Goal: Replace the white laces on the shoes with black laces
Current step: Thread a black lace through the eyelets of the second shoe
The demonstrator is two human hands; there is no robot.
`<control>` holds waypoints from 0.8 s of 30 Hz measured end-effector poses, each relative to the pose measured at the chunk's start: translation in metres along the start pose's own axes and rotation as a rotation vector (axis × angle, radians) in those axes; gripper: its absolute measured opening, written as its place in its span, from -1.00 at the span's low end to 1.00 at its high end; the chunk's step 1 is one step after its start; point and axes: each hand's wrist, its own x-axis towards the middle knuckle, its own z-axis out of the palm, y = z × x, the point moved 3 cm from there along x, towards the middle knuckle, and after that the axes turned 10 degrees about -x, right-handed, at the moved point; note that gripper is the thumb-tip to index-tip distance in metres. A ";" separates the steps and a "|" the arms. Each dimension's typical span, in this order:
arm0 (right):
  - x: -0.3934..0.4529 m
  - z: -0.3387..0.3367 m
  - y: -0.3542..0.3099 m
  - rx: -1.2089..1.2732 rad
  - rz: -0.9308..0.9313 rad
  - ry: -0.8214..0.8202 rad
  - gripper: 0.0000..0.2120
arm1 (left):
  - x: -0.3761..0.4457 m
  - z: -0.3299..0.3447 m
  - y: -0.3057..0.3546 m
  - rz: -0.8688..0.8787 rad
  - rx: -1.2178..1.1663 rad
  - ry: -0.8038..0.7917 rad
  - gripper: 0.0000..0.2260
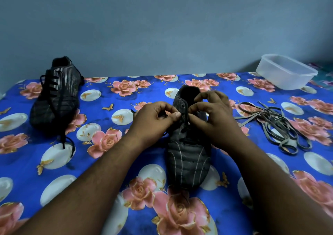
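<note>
Near shoe [188, 160]: dark with thin pale stripes, lying at the centre of the flowered cloth [108, 162], toe toward 6 o'clock, opening toward 12 o'clock.
Left hand [153, 119]: reaches in from 7 o'clock with the forearm stretched over the cloth; knuckles up, fingers curled, thumb and forefinger pinching the black lace [182, 122] at the shoe's upper eyelets.
Right hand [214, 117]: reaches in from 5 o'clock, wrist bent inward above the shoe's right flank; fingers arched, thumb and fingertips closed on the same lace just beside the left hand.
Black lace: runs between the two pinches over the tongue; its path lower down is too dark to trace.
Far shoe [55, 97]: at 10 o'clock, well apart from the hands, already threaded with black lacing whose loose ends trail toward 6 o'clock.
Old laces [273, 124]: a greyish-white loose tangle at 3 o'clock, near the right hand, not touching it.
Plastic tub [286, 72]: clear, at 2 o'clock by the blue wall.
</note>
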 end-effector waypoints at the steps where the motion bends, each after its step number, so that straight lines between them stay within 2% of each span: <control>1: 0.000 0.001 0.001 0.017 0.005 -0.010 -0.94 | 0.000 0.001 0.000 -0.010 -0.031 0.001 -0.88; 8: 0.001 0.005 0.003 0.072 0.019 -0.019 -0.95 | -0.004 0.007 -0.003 -0.097 -0.183 -0.025 -0.94; 9: 0.001 0.004 0.002 0.059 0.017 -0.005 -0.94 | -0.004 0.005 -0.002 -0.067 -0.111 -0.026 -0.94; 12: 0.001 0.001 -0.003 -0.047 -0.028 0.054 -0.93 | -0.002 0.000 0.006 0.137 0.425 0.062 -0.96; 14: 0.000 0.000 -0.004 -0.091 -0.063 0.079 -0.93 | -0.003 -0.001 0.013 0.218 0.558 0.109 -0.96; 19: -0.001 -0.001 0.013 0.010 -0.071 0.004 -0.86 | 0.000 -0.006 0.001 0.014 0.244 0.034 -0.88; 24: 0.001 -0.001 0.027 0.130 -0.108 -0.024 -0.83 | 0.002 -0.014 -0.006 -0.009 0.349 0.045 -0.86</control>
